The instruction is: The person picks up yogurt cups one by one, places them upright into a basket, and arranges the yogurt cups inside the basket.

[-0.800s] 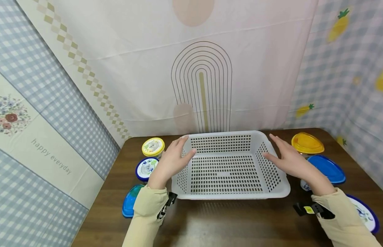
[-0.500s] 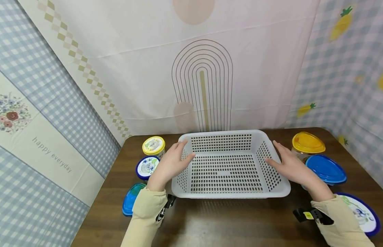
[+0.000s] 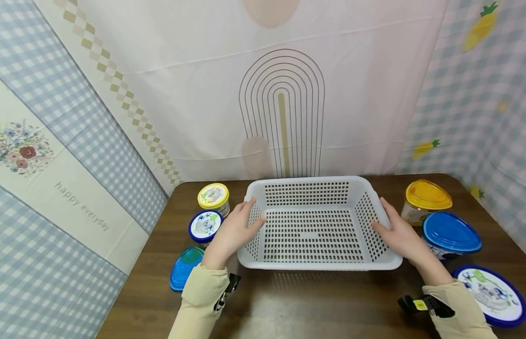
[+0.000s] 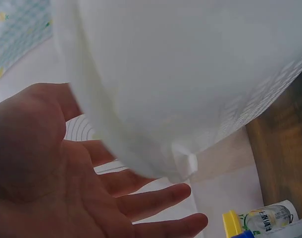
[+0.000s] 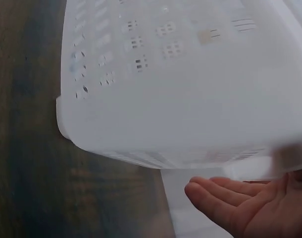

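Note:
A white perforated plastic basket (image 3: 309,235) stands on the brown table between my two hands. My left hand (image 3: 235,230) is at its left rim, thumb over the inside and fingers outside. In the left wrist view those fingers (image 4: 156,203) are fairly straight and spread beside the basket wall (image 4: 190,74). My right hand (image 3: 400,235) straddles the right rim, with the thumb on the inner side. In the right wrist view its fingers (image 5: 215,201) extend straight below the basket wall (image 5: 190,109); the thumb is blurred. Firm contact cannot be made out for either hand.
At the left stand a yellow-lidded jar (image 3: 214,195), a round blue-and-white-lidded jar (image 3: 205,226) and a blue-lidded container (image 3: 184,270). At the right are a yellow-lidded container (image 3: 428,195), a blue-lidded container (image 3: 451,233) and a round blue-and-white lid (image 3: 491,294). Cloth (image 3: 203,117) hangs behind.
My right hand has come down and inward onto the basket's right rim. My left hand has lowered slightly at the left rim. The basket has hardly moved.

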### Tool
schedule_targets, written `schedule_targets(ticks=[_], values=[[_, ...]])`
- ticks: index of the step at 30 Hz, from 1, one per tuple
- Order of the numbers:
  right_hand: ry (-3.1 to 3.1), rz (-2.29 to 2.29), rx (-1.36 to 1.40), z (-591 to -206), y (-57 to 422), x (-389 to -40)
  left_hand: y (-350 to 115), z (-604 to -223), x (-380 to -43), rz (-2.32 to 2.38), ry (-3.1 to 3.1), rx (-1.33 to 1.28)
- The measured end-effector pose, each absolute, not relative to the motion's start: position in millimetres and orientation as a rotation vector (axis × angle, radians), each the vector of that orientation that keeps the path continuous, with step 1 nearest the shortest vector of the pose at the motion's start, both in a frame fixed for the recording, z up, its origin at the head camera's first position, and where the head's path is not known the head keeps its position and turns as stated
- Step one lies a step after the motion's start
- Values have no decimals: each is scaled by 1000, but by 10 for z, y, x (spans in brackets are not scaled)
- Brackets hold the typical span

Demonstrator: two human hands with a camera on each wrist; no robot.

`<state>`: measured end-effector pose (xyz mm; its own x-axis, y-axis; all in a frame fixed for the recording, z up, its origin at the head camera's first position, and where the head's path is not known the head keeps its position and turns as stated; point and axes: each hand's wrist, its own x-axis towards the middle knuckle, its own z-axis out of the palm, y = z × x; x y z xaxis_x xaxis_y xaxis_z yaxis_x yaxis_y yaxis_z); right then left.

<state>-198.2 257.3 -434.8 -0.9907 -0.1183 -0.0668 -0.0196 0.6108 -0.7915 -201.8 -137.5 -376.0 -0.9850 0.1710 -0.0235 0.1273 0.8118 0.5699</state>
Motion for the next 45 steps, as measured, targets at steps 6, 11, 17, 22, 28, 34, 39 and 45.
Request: schedule_targets(ticks=[6,11,17,22,28,34,39,45], values=[[2674,-1435,-101,-4359,2559,-1944,-1431,-3757,-1978,940,2951,269],[2662,-1458,-112,-4363,2552,-1945,-1474,-3766,-1959,943,2944,234],[2649,-1485,-115,-4384,2548,-1952,-1524,-3749,-1966,936,2966,239],[2631,-1512,-114,-4414,2548,-1966,-1590,-3678,-1978,927,3009,261],[2641,-1497,-98,-4436,2559,-1977,-1704,-3583,-1942,912,3034,275],[2640,-1502,-85,-4439,2573,-1969,-1836,-3518,-1879,897,3068,303],[2636,-1511,-73,-4437,2570,-1961,-1968,-3488,-1824,863,3096,255],[2635,-1517,-50,-4435,2567,-1966,-2129,-3451,-1734,834,3104,190]])
